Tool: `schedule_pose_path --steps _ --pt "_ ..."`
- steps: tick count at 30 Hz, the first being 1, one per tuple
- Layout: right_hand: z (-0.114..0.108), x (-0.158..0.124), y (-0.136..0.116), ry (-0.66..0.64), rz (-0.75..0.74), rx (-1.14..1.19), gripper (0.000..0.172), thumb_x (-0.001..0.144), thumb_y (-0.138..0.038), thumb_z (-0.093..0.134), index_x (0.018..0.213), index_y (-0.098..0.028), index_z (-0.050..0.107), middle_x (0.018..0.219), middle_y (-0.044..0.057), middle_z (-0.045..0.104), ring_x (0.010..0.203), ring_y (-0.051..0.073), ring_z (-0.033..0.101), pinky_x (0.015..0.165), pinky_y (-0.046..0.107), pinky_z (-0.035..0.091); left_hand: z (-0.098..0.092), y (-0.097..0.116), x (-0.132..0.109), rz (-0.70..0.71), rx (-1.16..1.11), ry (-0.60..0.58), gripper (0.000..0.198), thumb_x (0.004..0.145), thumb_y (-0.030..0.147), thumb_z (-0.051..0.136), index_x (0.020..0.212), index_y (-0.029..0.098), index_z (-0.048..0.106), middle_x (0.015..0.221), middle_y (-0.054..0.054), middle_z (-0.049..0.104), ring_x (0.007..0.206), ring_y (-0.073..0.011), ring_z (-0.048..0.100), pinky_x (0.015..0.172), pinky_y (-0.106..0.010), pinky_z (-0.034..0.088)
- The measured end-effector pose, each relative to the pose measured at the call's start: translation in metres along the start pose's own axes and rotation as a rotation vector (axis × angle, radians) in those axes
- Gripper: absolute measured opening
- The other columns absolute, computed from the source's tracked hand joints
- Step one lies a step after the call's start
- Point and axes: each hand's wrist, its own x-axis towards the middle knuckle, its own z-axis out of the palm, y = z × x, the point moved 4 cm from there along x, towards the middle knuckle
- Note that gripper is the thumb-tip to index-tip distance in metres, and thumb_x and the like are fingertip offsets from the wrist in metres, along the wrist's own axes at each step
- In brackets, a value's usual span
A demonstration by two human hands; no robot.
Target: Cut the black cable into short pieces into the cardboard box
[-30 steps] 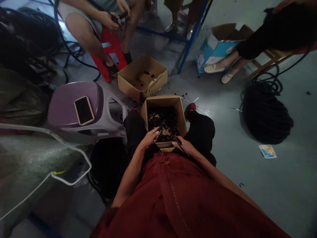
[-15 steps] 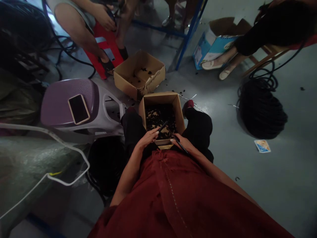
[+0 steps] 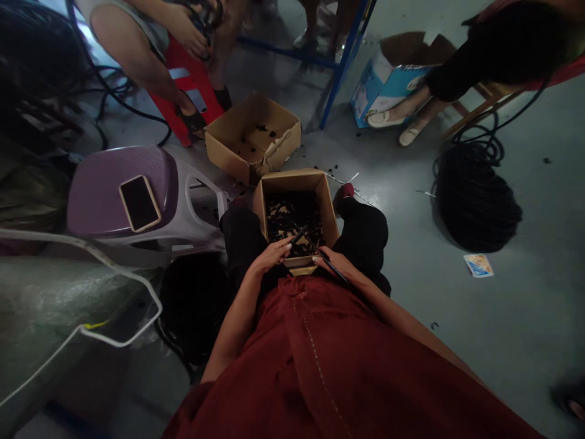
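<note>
My left hand (image 3: 272, 253) is closed on a short black strip (image 3: 299, 234), which points up and to the right over a cardboard box. Opposite it, my right hand (image 3: 343, 264) is wrapped round a slim dark tool (image 3: 333, 268); its thin tip reaches toward the strip, and its exact kind is too small to make out. Between my legs stands the open cardboard box (image 3: 329, 213), with many small black pieces (image 3: 297, 204) scattered over its bottom. Both hands are above its near edge, apart from each other.
A second cardboard box (image 3: 223, 146) stands just beyond. To the left, a purple stool (image 3: 95, 183) bears a phone (image 3: 139, 203). A coil of black cord (image 3: 475, 201) lies on the floor at right, near a small packet (image 3: 479, 265). Two people sit ahead, beside a blue-and-white carton (image 3: 388, 85).
The whole view has shifted slightly, so things sit a little further left. My hands keep nearly the same pose over the box. The person at upper left has moved their hands a little.
</note>
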Motion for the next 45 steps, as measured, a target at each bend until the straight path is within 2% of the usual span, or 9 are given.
schedule_pose_path --steps 10,15,22,28,33,45 --pt "-0.001 0.000 -0.001 -0.022 -0.003 -0.035 0.045 0.083 -0.051 0.051 0.117 -0.021 0.053 0.101 0.007 0.064 0.090 0.022 0.061 0.075 0.029 0.044 0.001 0.001 0.000 0.007 0.028 -0.047 0.064 0.083 0.045 0.056 0.139 0.017 0.041 0.066 0.003 0.044 0.048 -0.0039 0.033 0.043 -0.017 0.022" --pt "-0.007 -0.003 -0.007 -0.056 0.000 -0.025 0.052 0.083 -0.054 0.050 0.119 -0.017 0.050 0.108 0.010 0.062 0.095 0.023 0.059 0.078 0.030 0.044 0.004 0.005 0.000 -0.002 0.068 -0.047 0.065 0.083 0.044 0.056 0.139 0.016 0.041 0.067 0.003 0.043 0.048 -0.0035 0.032 0.043 -0.016 0.021" --pt "-0.015 -0.006 -0.015 -0.061 0.004 -0.083 0.035 0.087 -0.047 0.045 0.106 -0.019 0.053 0.101 0.008 0.063 0.091 0.021 0.059 0.074 0.027 0.042 0.006 0.010 0.001 -0.045 0.116 -0.033 0.066 0.082 0.046 0.055 0.139 0.015 0.041 0.067 0.003 0.043 0.048 -0.0033 0.034 0.042 -0.016 0.021" --pt "-0.011 -0.006 -0.013 -0.039 0.035 -0.171 0.021 0.083 -0.030 0.049 0.101 -0.019 0.051 0.090 0.005 0.063 0.080 0.018 0.058 0.068 0.024 0.037 0.010 0.012 0.000 -0.055 0.100 -0.034 0.071 0.080 0.047 0.057 0.139 0.013 0.039 0.066 0.004 0.042 0.047 -0.0030 0.033 0.042 -0.017 0.020" --pt "-0.009 -0.005 -0.011 -0.029 0.049 -0.177 0.018 0.082 -0.027 0.047 0.098 -0.019 0.050 0.085 0.004 0.062 0.074 0.016 0.057 0.063 0.023 0.033 0.010 0.012 0.000 -0.072 0.080 -0.026 0.073 0.078 0.047 0.059 0.139 0.013 0.040 0.065 0.004 0.043 0.047 -0.0030 0.034 0.042 -0.017 0.020" --pt "0.002 0.005 0.003 -0.036 0.060 -0.199 0.018 0.082 -0.026 0.048 0.099 -0.021 0.052 0.081 0.003 0.063 0.070 0.015 0.057 0.060 0.022 0.032 0.004 -0.002 0.009 -0.064 0.069 -0.012 0.062 0.085 0.040 0.054 0.139 0.014 0.040 0.063 0.005 0.042 0.044 -0.0027 0.033 0.041 -0.017 0.020"
